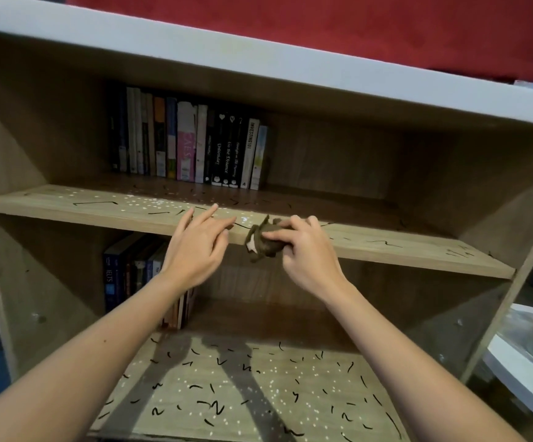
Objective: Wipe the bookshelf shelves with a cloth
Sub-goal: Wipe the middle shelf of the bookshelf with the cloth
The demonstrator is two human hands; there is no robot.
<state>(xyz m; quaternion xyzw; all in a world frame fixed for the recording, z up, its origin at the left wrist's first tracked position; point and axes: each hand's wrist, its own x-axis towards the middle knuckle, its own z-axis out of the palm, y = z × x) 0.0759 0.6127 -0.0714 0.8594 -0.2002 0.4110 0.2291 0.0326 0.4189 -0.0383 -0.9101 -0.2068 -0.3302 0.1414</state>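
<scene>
In the middle of the frame, the right hand (pixel 306 250) is gripping a bunched dark olive cloth (pixel 266 242), with fingers and thumb curling round it, and is holding it against the front edge of the middle shelf (pixel 418 250) of a wooden bookshelf (pixel 258 63). Just left of it, the left hand (pixel 198 247) is reaching over the same edge with fingers straight and spread, holding nothing; whether the tips are touching the board is unclear. White specks and short black strands (pixel 150 204) are lying scattered on this shelf and on the lower shelf (pixel 258 393) at the bottom of the frame. A row of upright books (pixel 188 145) is standing at the back, centre left, and more books (pixel 131 269) are leaning below it. Red fabric (pixel 354 23) is lying across the top right.
</scene>
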